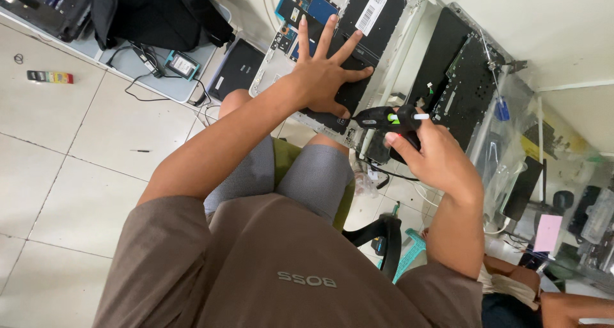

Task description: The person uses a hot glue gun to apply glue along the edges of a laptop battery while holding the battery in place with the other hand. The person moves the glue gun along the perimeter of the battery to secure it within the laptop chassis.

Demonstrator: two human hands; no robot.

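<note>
Two opened laptops lie on the desk, seen from the head camera. Left hand point(323, 78) presses flat, fingers spread, on the nearer laptop point(348, 40); right hand point(435, 155) is clenched around one glue gun point(390, 118) just beside it. Gluing looks underway; next, the nozzle must meet the seam steadily.

One head cam only, worn by the person, looks steeply down & fwd over chest, lap and both arms; hands close, tiled floor point(77, 149) below. No 2nd view.
</note>
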